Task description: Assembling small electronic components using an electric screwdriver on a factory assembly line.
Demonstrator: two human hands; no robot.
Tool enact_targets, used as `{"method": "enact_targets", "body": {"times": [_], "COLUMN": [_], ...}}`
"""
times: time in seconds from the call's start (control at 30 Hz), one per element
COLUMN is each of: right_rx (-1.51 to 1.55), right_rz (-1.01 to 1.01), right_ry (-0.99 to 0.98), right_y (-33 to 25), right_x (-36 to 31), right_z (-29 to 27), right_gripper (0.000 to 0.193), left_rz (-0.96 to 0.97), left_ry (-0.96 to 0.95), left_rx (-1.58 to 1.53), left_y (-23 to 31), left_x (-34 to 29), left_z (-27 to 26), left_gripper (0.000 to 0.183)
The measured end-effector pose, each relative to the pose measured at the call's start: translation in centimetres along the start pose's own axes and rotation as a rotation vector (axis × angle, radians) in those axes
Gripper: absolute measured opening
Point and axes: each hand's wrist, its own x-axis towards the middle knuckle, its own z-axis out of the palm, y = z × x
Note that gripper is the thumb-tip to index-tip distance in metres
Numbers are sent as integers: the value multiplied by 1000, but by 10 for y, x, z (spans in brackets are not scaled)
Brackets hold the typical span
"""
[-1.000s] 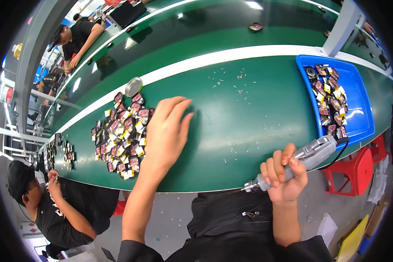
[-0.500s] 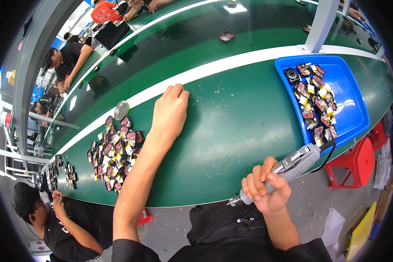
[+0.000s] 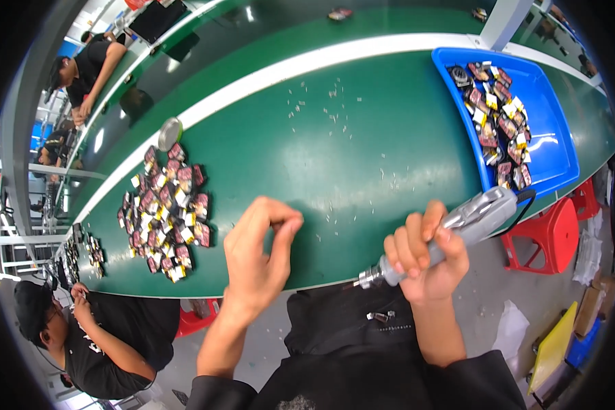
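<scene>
My left hand (image 3: 260, 254) hovers over the near edge of the green table (image 3: 362, 150), thumb and fingertips pinched together; anything between them is too small to see. Tiny pale screws (image 3: 329, 207) lie scattered on the green surface just beyond it. My right hand (image 3: 425, 263) grips a grey electric screwdriver (image 3: 473, 217), whose tip points down and left toward my body. To the left of my left hand lies a pile of small dark red, black and yellow parts (image 3: 167, 212).
A blue tray (image 3: 550, 147) with similar parts sits at the table's right end. A round metal disc (image 3: 170, 132) lies behind the pile. A seated person in black (image 3: 96, 345) works at lower left, with others farther along. A red stool (image 3: 553, 236) stands below the tray.
My left hand has pulled back from the far middle of the table to the near edge and closed into a pinch. The right hand still holds the screwdriver, now raised slightly.
</scene>
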Motion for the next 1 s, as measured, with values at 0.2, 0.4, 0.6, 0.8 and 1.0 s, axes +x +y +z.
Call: {"method": "enact_targets", "body": {"times": [0.2,0.4,0.6,0.8,1.0], "right_rx": [161,150,120,105,-17], "right_rz": [-189,-205,-194,-208,-198], "right_ry": [-60,-129,-123,-107,-175], "right_y": [-5,2,5,6,1], "right_x": [10,6,1,-2,-4], "right_z": [33,50,51,51,51], "right_gripper": [15,14,14,14,13], "left_rz": [-418,-394,-376,-424,-399], "left_ry": [107,74,81,68,100], "left_rx": [-805,-1169,-1227,-1103,-984], "left_y": [17,27,23,28,28], "left_x": [-61,-73,-79,-78,-81], "left_z": [16,25,24,24,23], "left_gripper": [3,11,13,24,6]}}
